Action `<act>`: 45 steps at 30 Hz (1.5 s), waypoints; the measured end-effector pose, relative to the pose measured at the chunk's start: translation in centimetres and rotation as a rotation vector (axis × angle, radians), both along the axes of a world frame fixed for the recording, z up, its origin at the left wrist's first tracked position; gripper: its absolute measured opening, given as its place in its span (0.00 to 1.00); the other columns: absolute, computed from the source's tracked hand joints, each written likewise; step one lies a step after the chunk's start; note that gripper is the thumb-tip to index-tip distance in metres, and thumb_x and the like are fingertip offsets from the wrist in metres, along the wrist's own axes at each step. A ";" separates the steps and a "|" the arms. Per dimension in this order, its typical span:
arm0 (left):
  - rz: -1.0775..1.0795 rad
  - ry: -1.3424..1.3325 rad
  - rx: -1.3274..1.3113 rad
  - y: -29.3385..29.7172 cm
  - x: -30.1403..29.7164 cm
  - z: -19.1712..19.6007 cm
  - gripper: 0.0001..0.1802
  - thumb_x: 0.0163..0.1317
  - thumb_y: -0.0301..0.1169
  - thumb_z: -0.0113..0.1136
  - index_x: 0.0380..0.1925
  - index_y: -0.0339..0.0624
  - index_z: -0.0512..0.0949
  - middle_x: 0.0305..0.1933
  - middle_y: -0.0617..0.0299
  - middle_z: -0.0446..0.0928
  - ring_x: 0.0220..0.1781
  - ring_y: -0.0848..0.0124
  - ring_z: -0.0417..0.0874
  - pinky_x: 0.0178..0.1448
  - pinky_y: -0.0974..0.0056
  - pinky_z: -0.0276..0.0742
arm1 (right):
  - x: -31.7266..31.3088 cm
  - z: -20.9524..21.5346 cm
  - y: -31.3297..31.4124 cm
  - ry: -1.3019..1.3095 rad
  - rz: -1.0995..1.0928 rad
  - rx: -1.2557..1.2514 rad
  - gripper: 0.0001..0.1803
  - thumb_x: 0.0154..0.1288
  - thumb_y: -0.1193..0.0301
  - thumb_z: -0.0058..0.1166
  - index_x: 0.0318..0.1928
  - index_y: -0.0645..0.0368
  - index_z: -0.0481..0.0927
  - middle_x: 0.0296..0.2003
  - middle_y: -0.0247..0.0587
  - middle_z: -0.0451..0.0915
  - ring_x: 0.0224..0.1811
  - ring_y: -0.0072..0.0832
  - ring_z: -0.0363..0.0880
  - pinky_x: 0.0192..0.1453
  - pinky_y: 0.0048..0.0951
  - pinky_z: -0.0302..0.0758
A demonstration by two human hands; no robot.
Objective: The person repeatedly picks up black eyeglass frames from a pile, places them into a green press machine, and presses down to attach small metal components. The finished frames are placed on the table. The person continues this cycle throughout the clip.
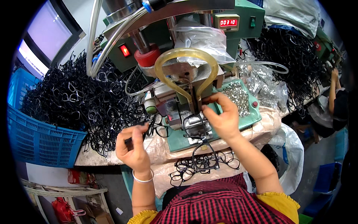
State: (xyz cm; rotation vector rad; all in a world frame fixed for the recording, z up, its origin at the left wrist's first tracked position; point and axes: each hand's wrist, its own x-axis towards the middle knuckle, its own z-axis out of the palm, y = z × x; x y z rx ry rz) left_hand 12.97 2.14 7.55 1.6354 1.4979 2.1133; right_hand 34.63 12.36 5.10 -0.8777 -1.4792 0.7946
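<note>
A black eyeglass frame (204, 170) lies lengthwise at the green press, its upper rim under the press head (195, 102) and its lower rim hanging toward me. My right hand (225, 117) is closed beside the press head, thumb and forefinger pinched at the frame's upper end. Whatever sits between those fingertips is hidden. Left of the press, my left hand (135, 149) is raised with curled fingers and the thumb against them. I cannot make out what it holds. Its fingertips are next to loose black frames (161, 130) at the edge of a pile.
Large heaps of black frames (74, 93) (287, 56) flank the press. Small metal parts (236, 98) fill a green tray at right. Several more frames (186, 168) lie before me. A blue basket (44, 138) stands left; a yellowish hose (186, 52) loops above. Another person's arm (333, 89) shows far right.
</note>
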 end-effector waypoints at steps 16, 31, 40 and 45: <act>-0.269 0.488 0.129 1.3 2.9 6.6 0.11 0.59 0.24 0.64 0.21 0.39 0.72 0.28 0.55 0.84 0.24 0.71 0.80 0.30 0.66 0.76 | 0.0 3.5 -3.7 0.157 0.205 -0.187 0.29 0.61 0.82 0.57 0.63 0.66 0.68 0.50 0.42 0.82 0.51 0.26 0.81 0.60 0.28 0.74; -0.422 0.915 0.379 2.4 7.9 1.7 0.21 0.51 0.34 0.75 0.16 0.46 0.68 0.27 0.63 0.80 0.21 0.72 0.71 0.21 0.69 0.65 | 8.7 -7.7 3.8 -0.761 -0.494 0.164 0.07 0.51 0.70 0.69 0.31 0.57 0.86 0.52 0.49 0.81 0.62 0.47 0.75 0.62 0.46 0.71; 0.069 0.732 -0.135 -3.7 1.0 -0.2 0.14 0.59 0.33 0.68 0.43 0.39 0.82 0.48 0.55 0.85 0.49 0.55 0.86 0.54 0.54 0.78 | 8.2 -7.3 3.8 -0.695 -0.478 0.212 0.05 0.56 0.74 0.63 0.33 0.61 0.85 0.39 0.48 0.84 0.47 0.47 0.81 0.53 0.42 0.76; 0.201 1.000 -0.743 0.5 -5.3 -4.7 0.24 0.49 0.24 0.67 0.50 0.39 0.80 0.50 0.50 0.77 0.52 0.50 0.75 0.57 0.52 0.72 | 7.6 -5.5 4.8 -0.691 -0.426 0.276 0.06 0.58 0.75 0.61 0.37 0.61 0.86 0.36 0.46 0.84 0.42 0.46 0.81 0.50 0.41 0.77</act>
